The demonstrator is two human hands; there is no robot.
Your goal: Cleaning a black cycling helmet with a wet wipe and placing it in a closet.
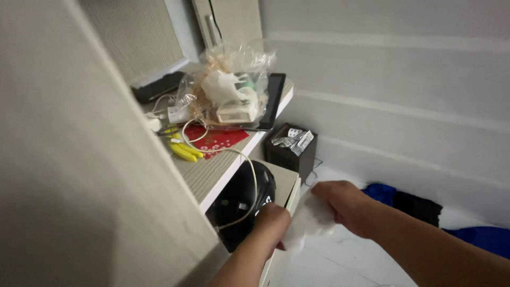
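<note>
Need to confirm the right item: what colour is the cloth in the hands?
White; the cloth, held between both hands, shows in the head view.

Both forearms are bare (no sleeves, watch or rings), as are the hands (329, 210).

Your left hand (272, 220) and right hand (345, 204) hold the thin white crumpled cloth (308, 223) between them, before the rounded black helmet (244, 199) that sits under the pale wooden shelf (212, 172). On that shelf, the clear plastic bag of oddments (228, 87) stands behind the flat red sheet (218, 139). The small black bin (291, 151) sits on the floor beyond.
</note>
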